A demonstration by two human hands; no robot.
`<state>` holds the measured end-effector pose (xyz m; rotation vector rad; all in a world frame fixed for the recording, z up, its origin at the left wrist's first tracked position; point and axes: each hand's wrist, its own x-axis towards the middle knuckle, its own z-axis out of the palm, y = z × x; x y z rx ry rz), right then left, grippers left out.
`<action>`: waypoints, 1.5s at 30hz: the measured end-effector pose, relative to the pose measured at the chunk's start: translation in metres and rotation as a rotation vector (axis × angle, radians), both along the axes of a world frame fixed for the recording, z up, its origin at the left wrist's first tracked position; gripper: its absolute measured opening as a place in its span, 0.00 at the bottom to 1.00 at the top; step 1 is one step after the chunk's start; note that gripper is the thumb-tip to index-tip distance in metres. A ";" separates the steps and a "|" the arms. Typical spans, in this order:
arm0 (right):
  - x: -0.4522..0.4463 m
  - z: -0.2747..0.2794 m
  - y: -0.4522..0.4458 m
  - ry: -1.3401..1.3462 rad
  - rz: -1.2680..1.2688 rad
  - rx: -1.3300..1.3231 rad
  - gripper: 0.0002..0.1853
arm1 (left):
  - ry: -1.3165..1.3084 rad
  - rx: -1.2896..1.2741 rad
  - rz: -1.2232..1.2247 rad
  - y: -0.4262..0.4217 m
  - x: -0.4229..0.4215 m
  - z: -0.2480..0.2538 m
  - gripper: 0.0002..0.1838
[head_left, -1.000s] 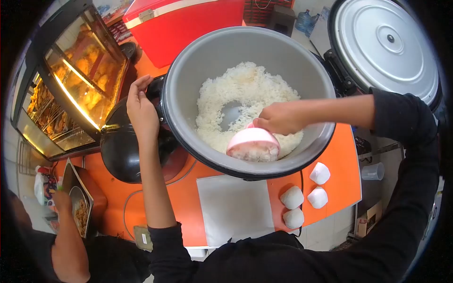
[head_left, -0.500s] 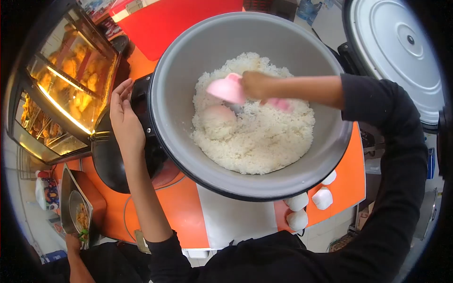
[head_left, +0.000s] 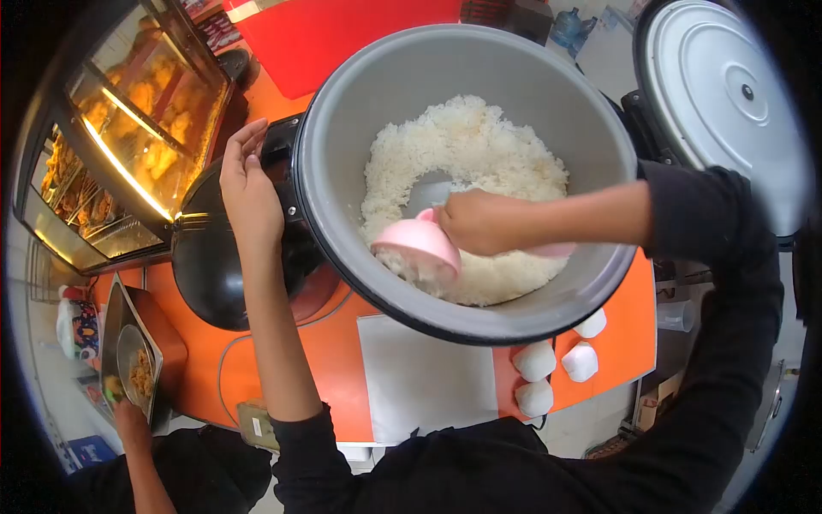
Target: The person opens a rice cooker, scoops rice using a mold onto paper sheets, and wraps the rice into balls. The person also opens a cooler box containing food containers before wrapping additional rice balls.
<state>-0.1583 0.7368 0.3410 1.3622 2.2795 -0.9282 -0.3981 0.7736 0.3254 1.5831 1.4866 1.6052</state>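
Note:
A large round cooker pot [head_left: 342, 111] stands in the middle, with white rice [head_left: 454, 128] spread inside and a bare patch of its bottom showing. My right hand [head_left: 484, 221] is closed round the handle of a pink scoop [head_left: 419, 244], whose bowl is down in the rice on the near left side. Another pink piece [head_left: 552, 249] shows just below my right wrist. My left hand [head_left: 250, 176] rests against the black side handle on the pot's left, palm toward it, fingers stretched out and holding nothing.
A white sheet [head_left: 428, 377] lies on the orange table [head_left: 334, 385]; several white rounded lumps [head_left: 535, 361] sit right of it. The open lid [head_left: 723, 103] is at right, a lit food cabinet [head_left: 128, 128] and red box [head_left: 334, 34] behind. Another person's hand [head_left: 130, 420] is by a metal tray [head_left: 163, 343].
My right hand has swung the scoop from over the rice, where it left a rounded mound, down into the rice at the near left. My left hand stays at the pot's handle.

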 end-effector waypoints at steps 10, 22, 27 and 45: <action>0.018 0.054 -0.036 0.075 -0.293 -0.095 0.23 | -0.114 -0.038 0.011 -0.001 0.000 0.001 0.18; 0.096 0.121 -0.053 0.429 -0.701 -0.292 0.09 | 0.039 0.346 0.091 -0.172 0.024 -0.037 0.13; 0.098 0.114 -0.126 0.683 -0.721 -0.078 0.17 | 0.396 -0.207 -0.064 -0.314 0.014 -0.175 0.17; -0.018 -0.209 -0.239 -0.094 -0.244 0.741 0.19 | 0.601 -0.571 -0.088 -0.375 0.028 -0.230 0.58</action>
